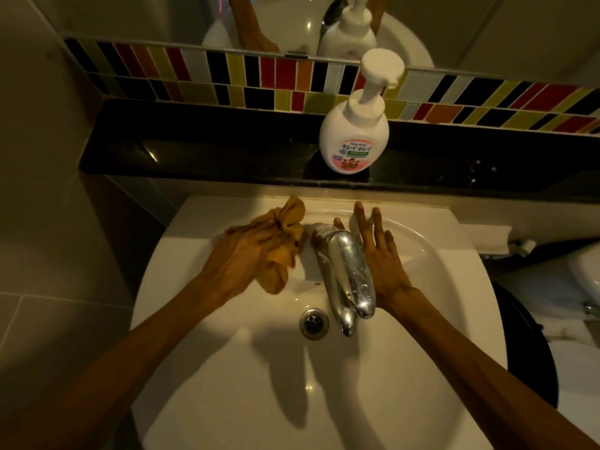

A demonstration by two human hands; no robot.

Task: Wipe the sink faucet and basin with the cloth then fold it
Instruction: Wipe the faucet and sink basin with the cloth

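Note:
A chrome faucet (344,277) juts out over the white basin (259,384), its spout ending above the metal drain (313,323). My left hand (240,258) is closed around a bunched mustard-yellow cloth (285,228), pressed on the basin's back rim just left of the faucet base. To the right of the faucet my right hand (381,254) is flat with fingers spread, holding nothing, its palm close beside the faucet body.
A white pump soap bottle (354,134) stands on the black ledge (194,151) behind the sink. Coloured mosaic tiles (227,79) and a mirror rise above it. A dark round object (532,336) sits right of the basin.

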